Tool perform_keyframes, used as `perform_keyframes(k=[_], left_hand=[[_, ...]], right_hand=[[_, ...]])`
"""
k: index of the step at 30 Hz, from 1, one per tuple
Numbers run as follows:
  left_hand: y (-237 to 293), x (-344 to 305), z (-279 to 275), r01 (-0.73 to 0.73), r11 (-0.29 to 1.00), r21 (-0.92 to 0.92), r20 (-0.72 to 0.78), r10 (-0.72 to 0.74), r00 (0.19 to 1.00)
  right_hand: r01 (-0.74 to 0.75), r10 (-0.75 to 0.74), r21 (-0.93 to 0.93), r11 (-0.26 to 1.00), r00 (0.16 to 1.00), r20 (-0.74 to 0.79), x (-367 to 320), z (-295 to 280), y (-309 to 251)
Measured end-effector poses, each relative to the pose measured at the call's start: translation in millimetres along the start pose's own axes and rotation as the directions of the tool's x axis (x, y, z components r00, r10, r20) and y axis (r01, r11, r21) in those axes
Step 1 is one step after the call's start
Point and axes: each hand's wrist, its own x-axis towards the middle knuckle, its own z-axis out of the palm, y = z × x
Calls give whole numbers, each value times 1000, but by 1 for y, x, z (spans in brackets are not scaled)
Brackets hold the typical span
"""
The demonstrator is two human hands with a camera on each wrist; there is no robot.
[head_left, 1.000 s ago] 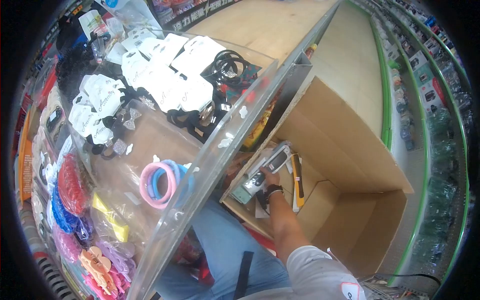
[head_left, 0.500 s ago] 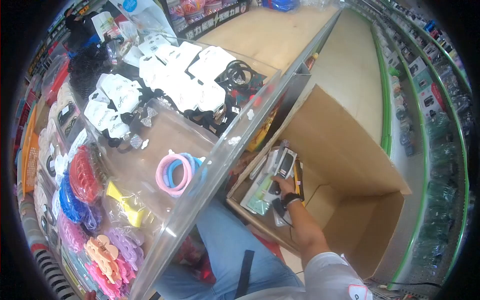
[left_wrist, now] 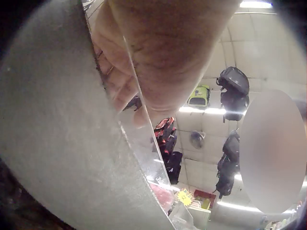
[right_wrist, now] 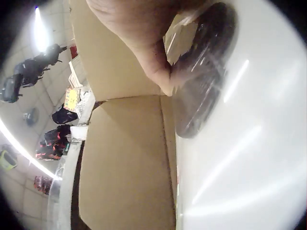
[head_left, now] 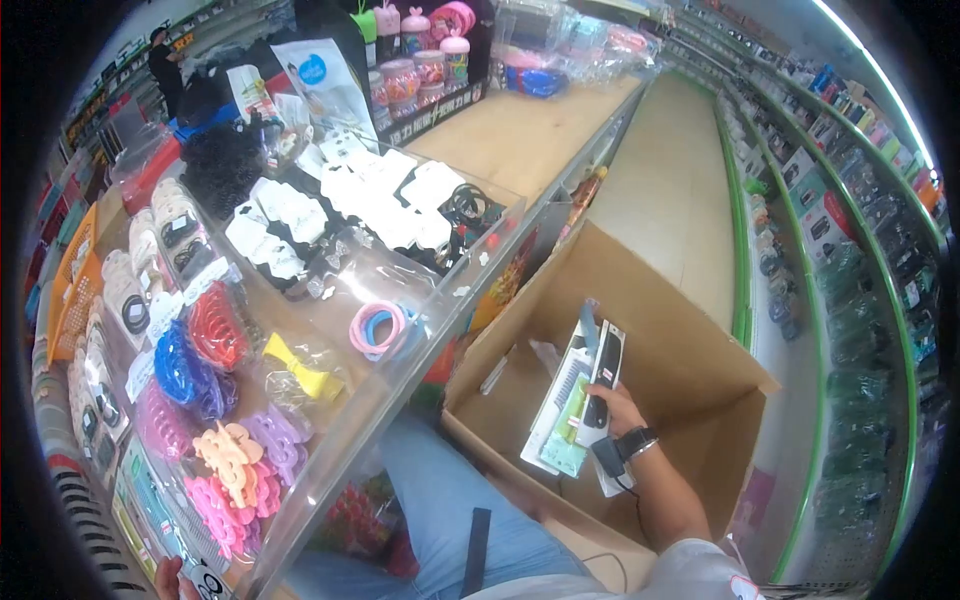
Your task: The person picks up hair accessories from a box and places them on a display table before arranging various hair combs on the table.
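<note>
My right hand [head_left: 618,408] grips several flat packs inside the cardboard box [head_left: 690,290], its thumb lying on a clear-fronted pack with a long black item [head_left: 603,362]. Beside that pack, in the same bunch, is a pack with a pale green item [head_left: 565,432]. The right wrist view shows my right hand [right_wrist: 144,43] at the edge of a white-backed pack [right_wrist: 249,139] with a dark item under clear plastic. At the display's lower left is my left hand [head_left: 172,580], mostly cut off. Its fingers look loosely bent beside a clear panel edge [left_wrist: 144,148] in the left wrist view.
The clear-walled display [head_left: 400,375] left of the box bears hair clips [head_left: 230,465], pink and blue hair rings [head_left: 378,330] and white-carded hair ties. A thin white item [head_left: 495,370] lies in the box. Stocked shelves [head_left: 860,300] line the aisle's right side.
The packs have come up from the box's left part and shifted right in my right hand. The head view has tilted up, and fingers of my left hand show at the lower left.
</note>
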Motion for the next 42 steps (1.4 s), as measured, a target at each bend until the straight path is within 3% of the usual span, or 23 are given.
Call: perform_keyframes(k=[4, 6, 8, 10, 12, 14, 16, 18, 19, 21, 24, 29, 32, 34, 36, 38, 40, 42], left_hand=[[-1, -4, -3, 16, 999, -35, -34, -17, 999], [-8, -3, -5, -57, 996, -66, -76, 52, 996], [-2, -4, -6, -58, 992, -110, -106, 46, 993], [0, -5, -8, -203, 976, -75, -169, 189, 967], [0, -13, -8, -206, 968, -142, -207, 175, 963], [20, -21, -9, -263, 939, -222, -117, 242, 963], [43, -31, -7, -235, 936, -264, -96, 216, 972], [59, -38, -4, -185, 883, -432, 109, 255, 961], [62, -40, -1, -182, 885, -428, 102, 248, 963], [66, -44, 7, -185, 829, -527, 223, 345, 912], [78, -43, 11, -151, 837, -526, 323, 361, 875], [76, -46, 15, -103, 826, -554, 350, 344, 871], [71, -51, 15, -51, 830, -556, 368, 301, 880], [67, -56, 16, -2, 833, -553, 391, 261, 883], [65, -58, 18, 6, 844, -536, 415, 257, 873], [65, -58, 21, 25, 834, -551, 431, 259, 864], [66, -59, 25, 42, 826, -562, 448, 261, 855], [68, -59, 30, 62, 834, -548, 480, 253, 840]], right_hand=[[104, -118, 111, 988, 985, 128, -40, 17, -22], [122, -140, 129, 984, 980, 143, -56, 29, -30], [121, -188, 266, 956, 952, 243, -87, 55, -47], [112, -196, 271, 956, 932, 305, -103, 69, -56], [152, -248, 260, 954, 885, 395, -120, 86, -65], [131, -242, 264, 956, 860, 450, -138, 100, -78], [98, -210, 248, 964, 852, 480, -154, 114, -87], [95, -214, 250, 963, 834, 508, -165, 125, -91], [78, -204, 247, 966, 816, 540, -169, 128, -90], [32, -209, 303, 953, 792, 573, -182, 139, -92], [-2, -165, 261, 965, 769, 617, -187, 147, -89], [26, -174, 232, 972, 742, 647, -201, 162, -103], [4, -188, 304, 953, 794, 578, -200, 152, -102], [-224, -85, 427, 876, 800, 594, -182, 132, -86], [-274, -67, 507, 817, 829, 556, -182, 124, -75], [-438, 37, 558, 705, 808, 588, -181, 115, -63], [-459, 73, 560, 689, 813, 577, -185, 117, -52], [-541, 112, 659, 522, 810, 576, -190, 120, -46]])
